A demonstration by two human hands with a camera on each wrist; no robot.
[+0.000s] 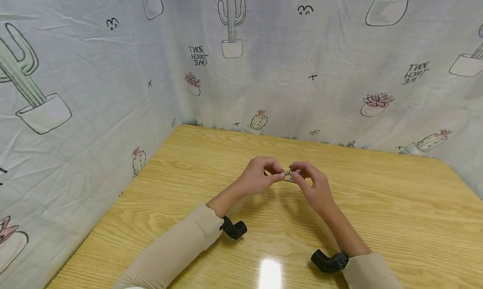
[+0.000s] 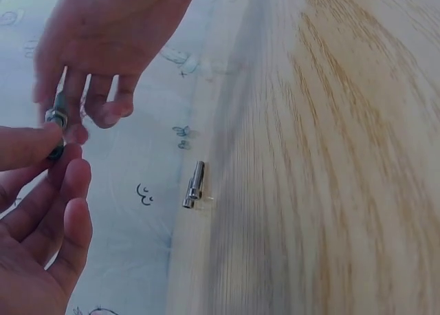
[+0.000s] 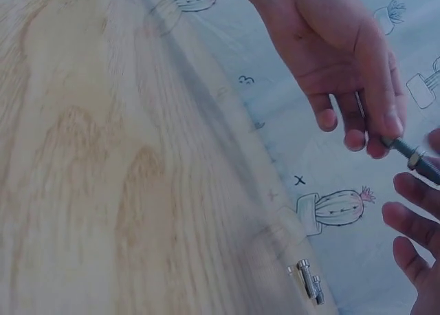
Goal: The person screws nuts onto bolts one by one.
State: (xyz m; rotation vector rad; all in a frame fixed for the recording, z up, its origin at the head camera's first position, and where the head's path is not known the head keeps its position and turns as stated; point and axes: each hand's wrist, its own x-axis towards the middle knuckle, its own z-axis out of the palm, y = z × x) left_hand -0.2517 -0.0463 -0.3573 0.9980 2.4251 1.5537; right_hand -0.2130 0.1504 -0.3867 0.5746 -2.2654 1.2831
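A metal bolt (image 1: 286,173) with a hex nut (image 3: 414,157) on it is held between the two hands above the table. My left hand (image 1: 258,176) pinches one end of the bolt between thumb and forefinger. Around the other end, my right hand (image 1: 316,188) holds the bolt with thumb and fingertips, its other fingers spread apart. Several more metal bolts (image 2: 195,184) lie close together on the tabletop beyond the hands; in the right wrist view these loose bolts (image 3: 309,280) sit near the lower edge. The fingers partly cover the held bolt.
The wooden table (image 1: 181,171) stretches out under both arms. A cactus-print curtain (image 1: 264,83) hangs along its far and left sides. Each wrist wears a black strap mount (image 1: 330,261) below the sleeve.
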